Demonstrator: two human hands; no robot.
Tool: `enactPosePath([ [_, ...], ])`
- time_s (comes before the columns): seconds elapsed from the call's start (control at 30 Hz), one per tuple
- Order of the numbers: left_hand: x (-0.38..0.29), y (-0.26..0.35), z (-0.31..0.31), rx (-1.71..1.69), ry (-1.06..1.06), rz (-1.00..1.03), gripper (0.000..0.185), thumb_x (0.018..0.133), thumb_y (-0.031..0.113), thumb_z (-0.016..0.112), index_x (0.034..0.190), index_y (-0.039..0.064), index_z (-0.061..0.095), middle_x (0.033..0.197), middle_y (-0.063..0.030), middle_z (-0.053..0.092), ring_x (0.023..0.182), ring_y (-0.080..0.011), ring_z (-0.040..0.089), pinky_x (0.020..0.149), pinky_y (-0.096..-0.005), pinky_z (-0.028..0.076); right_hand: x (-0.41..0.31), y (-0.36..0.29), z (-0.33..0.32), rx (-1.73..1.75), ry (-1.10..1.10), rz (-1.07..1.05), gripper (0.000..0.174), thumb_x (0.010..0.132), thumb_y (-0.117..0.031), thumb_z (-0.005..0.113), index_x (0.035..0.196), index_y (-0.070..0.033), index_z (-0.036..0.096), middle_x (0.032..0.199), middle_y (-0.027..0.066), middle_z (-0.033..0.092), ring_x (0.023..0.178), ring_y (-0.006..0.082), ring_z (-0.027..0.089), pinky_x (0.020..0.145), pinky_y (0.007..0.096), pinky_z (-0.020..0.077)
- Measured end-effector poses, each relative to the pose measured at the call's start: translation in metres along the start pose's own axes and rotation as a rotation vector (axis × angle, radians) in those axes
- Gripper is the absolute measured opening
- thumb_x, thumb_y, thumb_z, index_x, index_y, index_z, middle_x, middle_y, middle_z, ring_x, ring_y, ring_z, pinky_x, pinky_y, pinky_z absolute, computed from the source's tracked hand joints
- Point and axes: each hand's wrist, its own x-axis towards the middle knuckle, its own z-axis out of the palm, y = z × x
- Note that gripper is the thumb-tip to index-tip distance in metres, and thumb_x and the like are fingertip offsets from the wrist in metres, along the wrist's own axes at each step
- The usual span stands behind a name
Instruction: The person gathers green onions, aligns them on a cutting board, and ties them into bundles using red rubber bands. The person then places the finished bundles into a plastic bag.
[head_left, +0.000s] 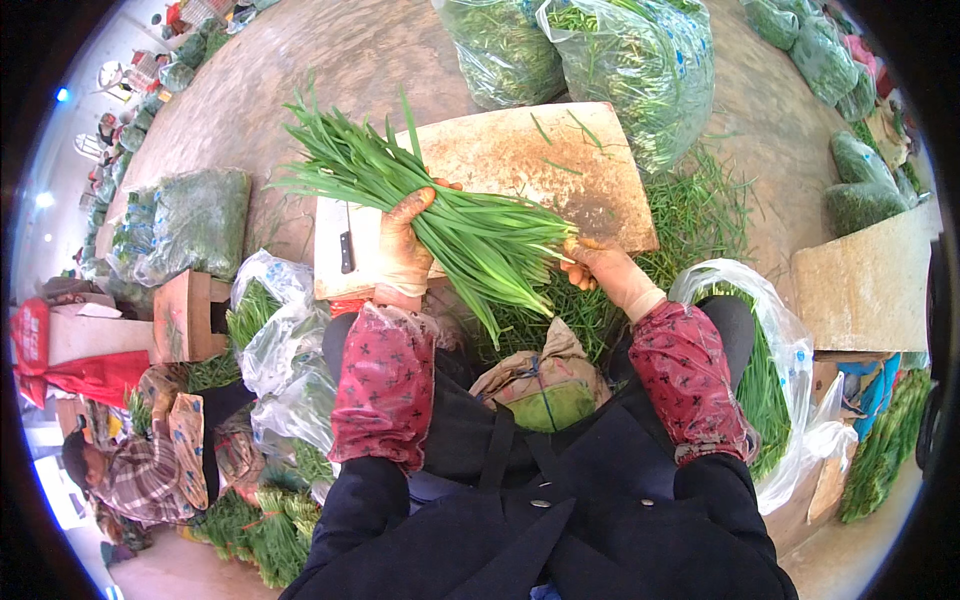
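My left hand (406, 244), in a stained glove, grips a bundle of long flat green leaves, which look like garlic chives (457, 217), around its middle. The leaf tips fan out to the upper left, and the pale stem ends point right. At those ends my right hand (606, 271), also gloved, pinches stems between thumb and curled fingers. Below the bundle lies a worn, stained board (517, 142) with a few loose leaf pieces on it. A knife with a black handle (346, 253) rests on the board's left part, beside my left hand.
Cut green scraps (694, 199) cover the floor right of the board. An open plastic bag of greens (765, 397) stands by my right knee, another plastic bag (281, 337) at my left. Filled bags (637, 75) stand beyond the board. A person (142, 472) sits at left.
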Motion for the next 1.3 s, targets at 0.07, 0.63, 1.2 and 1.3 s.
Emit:
enactPosePath([
  [0.07,0.0,0.0,0.0,-0.001,0.008,0.009,0.043,0.093,0.005,0.074,0.134,0.002,0.062,0.114,-0.0183,0.073,0.117,-0.0424,0.07,0.105,-0.0578,0.057,0.003,0.005,-0.012,-0.022,0.013,0.035,0.037,0.107,-0.04,0.068,0.104,-0.005,0.078,0.076,0.0039,0.074,0.063,0.0127,0.069,0.06,0.0269,0.0543],
  [0.63,-0.014,-0.063,0.084,0.08,0.18,-0.187,0.025,0.092,-0.001,0.076,0.116,0.001,0.071,0.103,-0.0088,0.075,0.093,-0.0247,0.074,0.086,-0.0407,0.063,-0.012,-0.055,0.051,-0.241,-0.134,-0.613,0.132,0.07,-0.061,0.098,0.163,0.006,0.033,0.154,0.0279,0.055,0.147,0.036,0.051,0.122,0.0443,0.0403],
  [1.2,-0.007,-0.07,0.072,0.306,-0.139,-0.451,0.055,0.087,0.022,0.09,0.132,-0.003,0.068,0.122,-0.0154,0.077,0.102,-0.0273,0.075,0.095,-0.0429,0.061,0.027,-0.029,0.026,0.009,-0.586,-0.321,0.062,0.098,-0.047,0.079,0.141,-0.003,0.066,0.132,0.0074,0.069,0.123,0.0198,0.062,0.11,0.0374,0.048],
  [1.3,-0.01,-0.068,0.069,0.235,-0.115,-0.449,0.047,0.086,0.016,0.088,0.126,-0.002,0.07,0.117,-0.0167,0.078,0.097,-0.0277,0.076,0.091,-0.0437,0.063,0.03,-0.035,0.022,-0.165,-0.592,-0.203,0.084,0.101,-0.062,0.071,0.154,0.0,0.052,0.15,0.0116,0.057,0.138,0.0218,0.051,0.119,0.0368,0.0396],
])
